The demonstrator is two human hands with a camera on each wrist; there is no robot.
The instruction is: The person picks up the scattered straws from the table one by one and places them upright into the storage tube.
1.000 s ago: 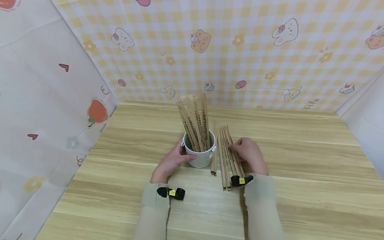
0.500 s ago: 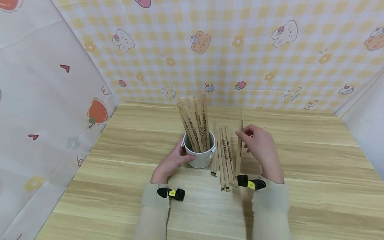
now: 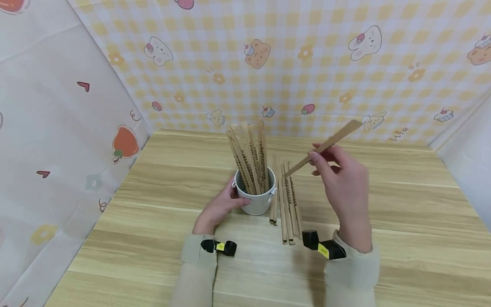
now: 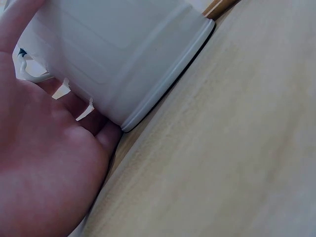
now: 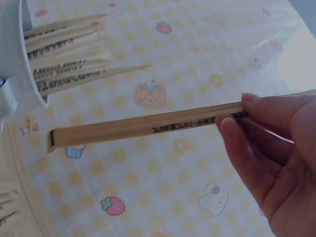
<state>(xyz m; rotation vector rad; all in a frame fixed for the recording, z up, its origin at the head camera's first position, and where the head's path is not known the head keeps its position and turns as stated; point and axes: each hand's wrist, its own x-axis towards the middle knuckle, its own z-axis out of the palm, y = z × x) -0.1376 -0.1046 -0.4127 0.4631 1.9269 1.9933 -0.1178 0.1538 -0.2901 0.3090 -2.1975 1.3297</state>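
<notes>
Currently, your right hand (image 3: 345, 187) pinches one wooden stick (image 3: 324, 148) between thumb and fingertips, raised above the table (image 3: 383, 204) and slanting up to the right, its low end near the white bucket (image 3: 258, 200). Your left hand (image 3: 216, 209) cups the bucket's side, fingers curved round its wall. Several sticks (image 3: 249, 155) stand crowded in the bucket; more sticks (image 3: 287, 204) lie flat just beside it. Risk: the held stick's low end may snag the upright ones and tip the bucket, or slip from your light, near-end pinch.
</notes>
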